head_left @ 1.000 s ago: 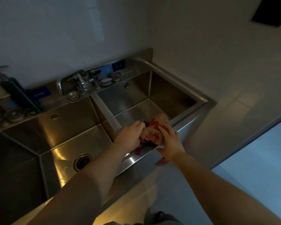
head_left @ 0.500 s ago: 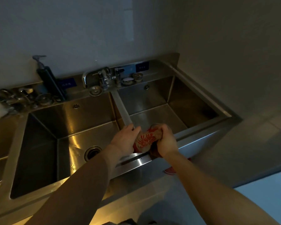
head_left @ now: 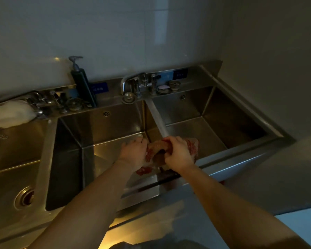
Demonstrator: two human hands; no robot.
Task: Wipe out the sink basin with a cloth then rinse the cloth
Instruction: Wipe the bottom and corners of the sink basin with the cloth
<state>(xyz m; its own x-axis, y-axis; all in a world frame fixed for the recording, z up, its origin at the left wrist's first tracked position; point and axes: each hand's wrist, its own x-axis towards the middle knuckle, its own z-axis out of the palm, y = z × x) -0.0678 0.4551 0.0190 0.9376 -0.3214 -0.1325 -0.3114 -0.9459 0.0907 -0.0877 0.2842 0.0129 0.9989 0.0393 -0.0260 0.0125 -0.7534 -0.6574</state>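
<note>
Steel sink (head_left: 240, 112): both hands (head_left: 156, 153) grip patterned cloth (head_left: 155, 147); labels unreadable.

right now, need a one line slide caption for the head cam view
Both hands, left hand and right hand, wring a red-patterned cloth over a steel sink.

Both arms outstretched, left hand (head_left: 133, 153) and right hand (head_left: 178, 153) clenched — fingers curled

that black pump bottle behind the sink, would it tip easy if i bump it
Probably yes: the pump bottle is tall and narrow, leans against the wall, and stands on a thin ledge. It may slide too if that steel is wet. Its fill level can't be seen.
</note>
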